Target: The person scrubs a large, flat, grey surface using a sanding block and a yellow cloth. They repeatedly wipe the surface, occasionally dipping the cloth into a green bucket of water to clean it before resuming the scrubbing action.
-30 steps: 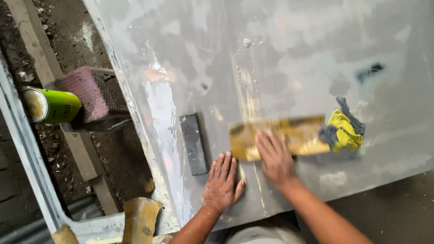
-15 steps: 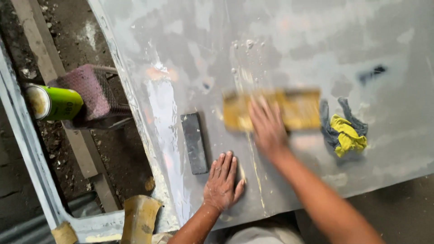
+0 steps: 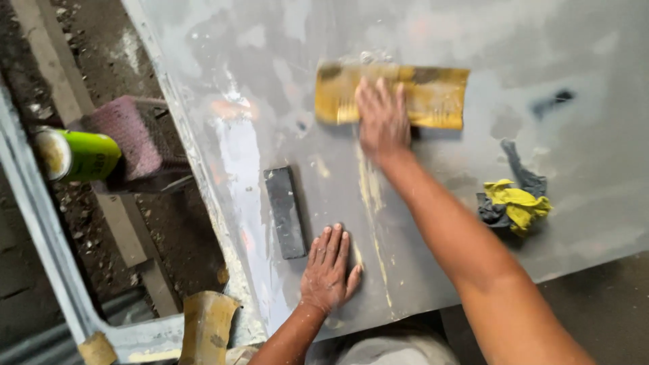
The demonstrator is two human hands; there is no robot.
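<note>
A large grey metal panel [image 3: 433, 40] with patchy filler lies in front of me. My right hand [image 3: 382, 116] presses flat on a yellow sheet of sandpaper [image 3: 433, 94] far out on the panel. My left hand [image 3: 328, 269] rests palm down, fingers spread, near the panel's near edge. A dark rectangular sanding block [image 3: 284, 211] lies just left of my left hand, untouched. Pale yellowish streaks run down the panel between the two hands.
A crumpled yellow and grey rag [image 3: 514, 203] lies on the panel to the right. Left of the panel, over dirt ground, stand a green can [image 3: 78, 155] and a pinkish padded stool [image 3: 132, 138]. A folded sandpaper piece [image 3: 206, 324] sits at the lower left.
My right hand has pushed the yellow sandpaper away from me, up the panel, from beside the rag to well beyond it. My left hand has stayed put.
</note>
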